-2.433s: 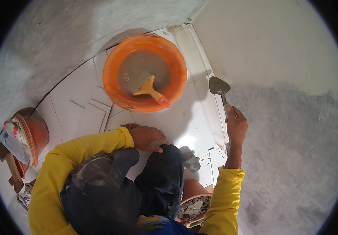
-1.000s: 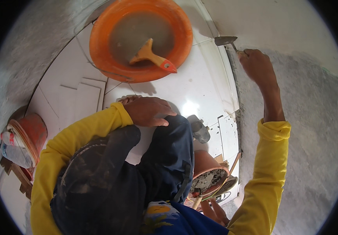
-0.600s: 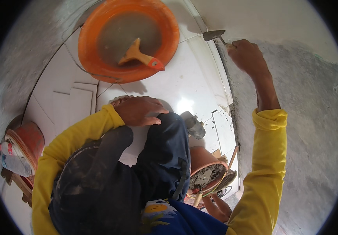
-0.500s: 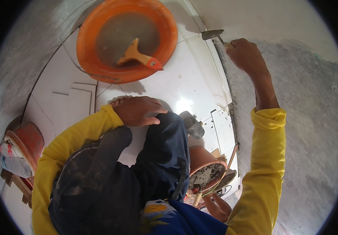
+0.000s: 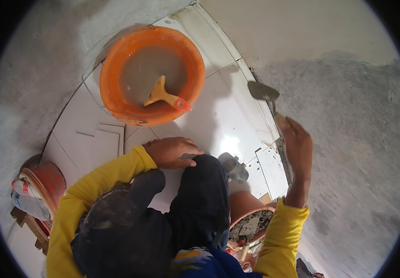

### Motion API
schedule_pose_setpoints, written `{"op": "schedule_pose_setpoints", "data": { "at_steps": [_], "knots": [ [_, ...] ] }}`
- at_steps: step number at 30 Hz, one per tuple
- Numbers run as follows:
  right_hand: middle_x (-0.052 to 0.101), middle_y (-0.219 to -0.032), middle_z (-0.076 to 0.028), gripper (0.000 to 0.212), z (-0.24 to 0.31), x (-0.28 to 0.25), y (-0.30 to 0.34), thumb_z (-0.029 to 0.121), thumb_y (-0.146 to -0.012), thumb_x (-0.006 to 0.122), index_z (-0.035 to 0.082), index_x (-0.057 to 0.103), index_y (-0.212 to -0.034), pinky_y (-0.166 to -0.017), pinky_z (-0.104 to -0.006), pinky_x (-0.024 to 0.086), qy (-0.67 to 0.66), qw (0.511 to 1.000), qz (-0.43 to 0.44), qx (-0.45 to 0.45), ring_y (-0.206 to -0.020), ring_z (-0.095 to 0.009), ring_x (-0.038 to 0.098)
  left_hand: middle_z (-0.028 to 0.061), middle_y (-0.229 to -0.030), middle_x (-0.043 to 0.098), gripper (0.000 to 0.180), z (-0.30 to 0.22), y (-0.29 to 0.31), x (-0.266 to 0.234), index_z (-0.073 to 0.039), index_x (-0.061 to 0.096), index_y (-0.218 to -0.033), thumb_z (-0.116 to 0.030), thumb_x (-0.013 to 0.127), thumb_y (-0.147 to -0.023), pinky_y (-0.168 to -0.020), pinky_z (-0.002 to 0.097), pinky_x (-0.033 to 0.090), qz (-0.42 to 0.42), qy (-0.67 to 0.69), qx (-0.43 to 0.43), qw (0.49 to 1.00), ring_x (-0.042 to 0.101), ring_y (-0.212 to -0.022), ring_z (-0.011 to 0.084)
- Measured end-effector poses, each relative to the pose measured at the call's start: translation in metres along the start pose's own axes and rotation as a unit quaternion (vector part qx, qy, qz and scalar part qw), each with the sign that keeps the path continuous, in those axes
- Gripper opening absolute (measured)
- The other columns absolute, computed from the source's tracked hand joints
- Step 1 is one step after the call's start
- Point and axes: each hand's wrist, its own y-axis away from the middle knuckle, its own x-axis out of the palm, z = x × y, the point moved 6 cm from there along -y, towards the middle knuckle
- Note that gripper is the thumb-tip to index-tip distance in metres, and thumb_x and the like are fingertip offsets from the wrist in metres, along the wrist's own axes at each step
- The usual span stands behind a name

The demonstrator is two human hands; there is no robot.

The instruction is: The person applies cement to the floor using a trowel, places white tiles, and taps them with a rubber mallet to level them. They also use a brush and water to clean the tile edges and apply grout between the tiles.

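My right hand [image 5: 296, 143] grips the handle of a small pointing trowel [image 5: 263, 91]. Its grey blade is over the top edge of the white skirting tiles [image 5: 246, 92] along the right wall; whether it touches them I cannot tell. Palm down by my bent knee, my left hand [image 5: 169, 153] has its fingers stretched out and holds nothing. Ahead stands an orange bucket [image 5: 109, 88] of murky water, with a wooden-handled brush [image 5: 163, 95] leaning in it. Beside my right leg is a smaller bucket [image 5: 242, 204] of grey mortar [image 5: 252, 226], partly hidden by my right sleeve.
A dark grey cylindrical tool [image 5: 233, 167], perhaps a mallet, lies by my knee. Cut white tiles [image 5: 107, 141] rest on the tiled floor at left. Further left are a reddish bucket [image 5: 54, 180] and a plastic bottle [image 5: 30, 206]. A rough grey wall [image 5: 343, 153] rises at right.
My right hand and the trowel have moved back toward me along the wall. The whole view has shifted, so the buckets appear lower. My left hand stays by the knee.
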Motion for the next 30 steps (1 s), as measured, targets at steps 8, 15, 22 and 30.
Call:
{"op": "schedule_pose_setpoints", "data": {
  "at_steps": [8, 15, 22, 30],
  "knots": [
    [0.071, -0.088, -0.012, 0.067, -0.086, 0.005, 0.110, 0.048, -0.105, 0.067, -0.006, 0.067, -0.144, -0.078, -0.0344, 0.053, -0.142, 0.980, -0.016, 0.136, -0.083, -0.018, 0.066, 0.0167, -0.139, 0.069, 0.036, -0.008, -0.039, -0.002, -0.005, 0.073, -0.133, -0.024, 0.072, -0.103, -0.114, 0.0446, 0.048, -0.037, -0.091, -0.011, 0.995, 0.062, -0.133, 0.0351],
    [0.068, -0.089, -0.002, 0.055, -0.140, 0.014, 0.215, 0.034, -0.109, 0.066, -0.003, 0.063, -0.150, -0.066, -0.0254, 0.045, -0.344, 0.903, -0.030, 0.256, -0.074, -0.009, 0.057, 0.0205, -0.152, 0.061, 0.044, -0.007, -0.164, 0.003, -0.003, 0.069, -0.138, -0.026, 0.071, -0.101, -0.122, 0.0493, 0.041, -0.162, -0.258, 0.026, 0.952, 0.054, -0.143, 0.0402],
    [0.059, -0.086, -0.003, 0.042, -0.144, 0.081, 0.272, 0.041, -0.114, 0.058, 0.004, 0.062, -0.131, -0.051, -0.0211, 0.034, -0.701, 0.634, -0.049, 0.324, -0.058, -0.007, 0.044, 0.0159, -0.177, 0.032, 0.071, 0.012, -0.271, 0.002, -0.006, 0.045, -0.164, -0.046, 0.060, -0.108, -0.134, 0.0549, 0.020, -0.063, -0.396, -0.049, 0.915, 0.024, -0.166, 0.0324],
    [0.055, -0.085, -0.006, 0.045, -0.140, 0.100, 0.280, 0.049, -0.114, 0.056, 0.009, 0.053, -0.134, -0.054, -0.0257, 0.038, -0.782, 0.568, -0.059, 0.249, -0.055, -0.011, 0.043, 0.0087, -0.183, 0.022, 0.076, 0.029, -0.291, -0.003, -0.010, 0.031, -0.172, -0.055, 0.045, -0.112, -0.135, 0.0608, 0.009, -0.003, -0.508, -0.103, 0.855, 0.015, -0.170, 0.0263]
  ]
}}
